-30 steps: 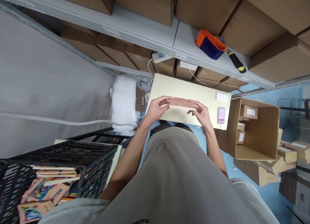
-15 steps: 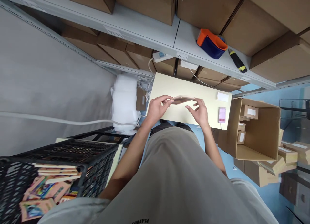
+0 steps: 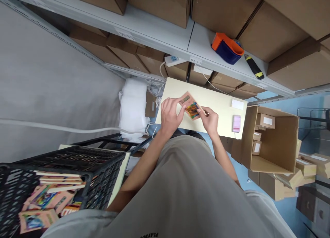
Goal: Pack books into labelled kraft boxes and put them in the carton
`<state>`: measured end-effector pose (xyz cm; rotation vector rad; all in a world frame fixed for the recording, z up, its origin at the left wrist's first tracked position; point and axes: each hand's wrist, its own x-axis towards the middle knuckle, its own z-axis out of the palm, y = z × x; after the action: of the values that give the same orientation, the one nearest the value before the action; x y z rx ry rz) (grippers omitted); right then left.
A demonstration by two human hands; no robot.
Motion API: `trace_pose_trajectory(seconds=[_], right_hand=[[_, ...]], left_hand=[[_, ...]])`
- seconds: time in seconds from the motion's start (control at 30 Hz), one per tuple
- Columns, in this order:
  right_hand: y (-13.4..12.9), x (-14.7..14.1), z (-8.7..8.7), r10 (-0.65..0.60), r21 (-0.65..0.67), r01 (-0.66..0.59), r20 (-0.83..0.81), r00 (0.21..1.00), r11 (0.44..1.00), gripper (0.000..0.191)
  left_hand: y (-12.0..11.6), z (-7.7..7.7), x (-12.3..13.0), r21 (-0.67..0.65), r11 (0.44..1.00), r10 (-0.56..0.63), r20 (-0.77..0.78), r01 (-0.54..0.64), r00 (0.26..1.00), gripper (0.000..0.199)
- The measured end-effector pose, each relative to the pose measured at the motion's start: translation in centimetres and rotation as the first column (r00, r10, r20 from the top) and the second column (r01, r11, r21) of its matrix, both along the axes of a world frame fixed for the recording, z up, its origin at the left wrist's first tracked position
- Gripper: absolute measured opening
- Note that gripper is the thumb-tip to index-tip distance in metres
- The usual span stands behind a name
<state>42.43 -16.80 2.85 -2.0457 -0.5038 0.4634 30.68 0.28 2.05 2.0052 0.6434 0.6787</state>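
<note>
A flat pink packet (image 3: 192, 107) with a colourful picture on its lower part is held tilted above the cream table (image 3: 221, 111). My left hand (image 3: 170, 115) grips its left side between thumb and fingers. At its right edge, my right hand (image 3: 209, 119) pinches it, thumb over the picture. Similar pink packets (image 3: 48, 200) lie piled in a black crate (image 3: 103, 162) at the lower left. On the table's right end are a phone (image 3: 236, 123) and a white label or card (image 3: 237, 104).
An open cardboard box (image 3: 275, 142) with small boxes stands right of the table. Above, a shelf (image 3: 160, 30) bears large boxes, a tape dispenser (image 3: 227, 48) and a cutter (image 3: 254, 67). White wrapping (image 3: 132, 107) stands to the left.
The packet has turned from nearly edge-on to show its printed face. My right hand has moved slightly left and down, its thumb now pressed on the packet.
</note>
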Motion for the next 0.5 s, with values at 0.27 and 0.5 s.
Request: trace_pose_trajectory(seconds=[0.27,0.5], right_hand=[[0.3,-1.5,-1.7,-0.23,0.196,0.325,-0.392,0.891,0.925,0.059],[0.6,-1.1,-2.5,-0.105,0.22,0.218,-0.432,0.896,0.951,0.052]], left_hand=[[-1.2,-3.7,-0.1,-0.602,0.798,-0.013,0.03,0.028,0.999,0.038],[0.2,-4.7,-0.2,-0.605,0.796,0.047,0.043,-0.012,0.998,0.04]])
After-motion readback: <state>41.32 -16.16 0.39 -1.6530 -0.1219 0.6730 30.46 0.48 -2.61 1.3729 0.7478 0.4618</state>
